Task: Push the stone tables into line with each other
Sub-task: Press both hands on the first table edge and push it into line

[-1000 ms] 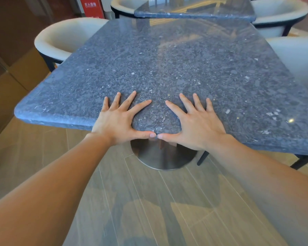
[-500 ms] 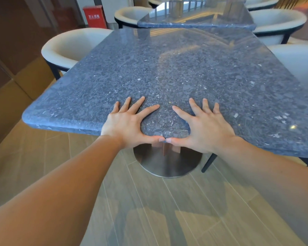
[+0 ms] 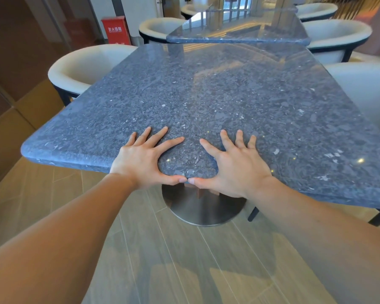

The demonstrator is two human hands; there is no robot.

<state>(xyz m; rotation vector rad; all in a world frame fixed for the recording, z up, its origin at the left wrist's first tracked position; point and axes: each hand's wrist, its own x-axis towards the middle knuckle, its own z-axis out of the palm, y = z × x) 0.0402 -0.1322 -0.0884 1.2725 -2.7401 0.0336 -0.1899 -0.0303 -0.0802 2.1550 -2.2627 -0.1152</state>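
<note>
A blue-grey speckled stone table point(image 3: 206, 95) fills the middle of the head view, standing on a round steel base point(image 3: 202, 209). Both hands lie flat on its near edge with fingers spread. My left hand point(image 3: 140, 161) and my right hand point(image 3: 235, 167) have their thumbs along the rim, tips nearly touching. A second stone table point(image 3: 239, 34) stands just beyond the far edge, sitting a little to the right of the near one. Its near rim looks close to the first table's far edge; I cannot tell whether they touch.
Cream tub chairs stand around the tables: one at the left point(image 3: 83, 66), one at the right point(image 3: 364, 88), and others further back point(image 3: 336, 36). A red box point(image 3: 116, 29) stands by the far left wall. Wood-look plank floor point(image 3: 184, 260) lies under me.
My hands keep the same spread pose on the near edge. The view has lifted, so more of the far table and chairs shows.
</note>
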